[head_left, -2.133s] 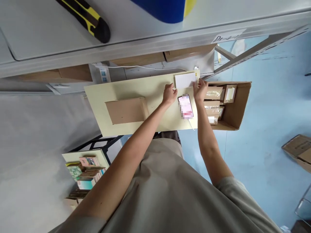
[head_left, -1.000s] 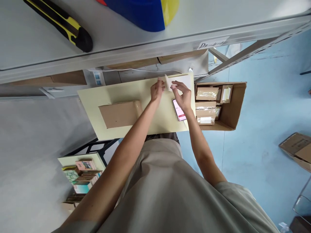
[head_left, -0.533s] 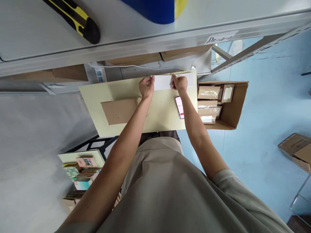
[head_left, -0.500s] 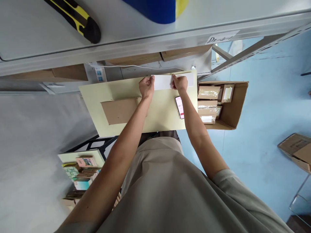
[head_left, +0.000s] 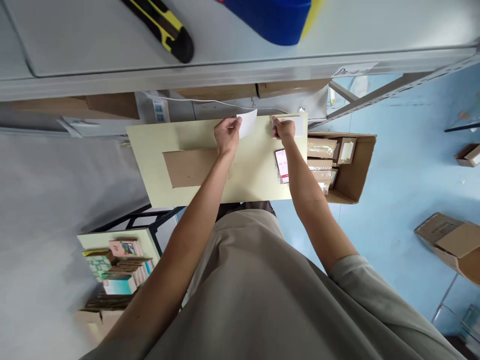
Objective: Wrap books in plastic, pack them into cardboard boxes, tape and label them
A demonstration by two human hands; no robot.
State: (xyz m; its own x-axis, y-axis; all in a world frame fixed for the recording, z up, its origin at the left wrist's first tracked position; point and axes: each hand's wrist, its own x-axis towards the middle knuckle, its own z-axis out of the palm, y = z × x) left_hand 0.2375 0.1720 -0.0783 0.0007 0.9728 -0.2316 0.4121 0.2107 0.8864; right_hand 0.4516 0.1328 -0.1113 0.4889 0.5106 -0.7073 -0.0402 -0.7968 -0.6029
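Between the thumb and fingers of my left hand (head_left: 227,134) is a white paper slip (head_left: 247,123), lifted and slightly curled above the pale yellow board (head_left: 255,170). My right hand (head_left: 283,130) is closed at the left end of a white paper strip (head_left: 298,125) near the board's back right corner; its fingertips are partly hidden. A gap separates the two papers. Just below the right hand lies a phone (head_left: 282,166) with a lit screen, partly covered by the forearm. A flat brown cardboard piece (head_left: 189,169) rests left of centre, partly behind my left forearm.
An open carton (head_left: 365,170) with several small taped boxes adjoins the board's right end. Above the board runs a grey shelf (head_left: 240,62) carrying a utility knife (head_left: 165,30) and a blue object (head_left: 277,22). Books (head_left: 123,272) are stacked at lower left. Another open carton (head_left: 450,240) sits on the blue floor.
The white paper that stretched between my hands now shows as two separate parts. My left hand's slip has lifted and curled, and my right hand has shifted slightly right.
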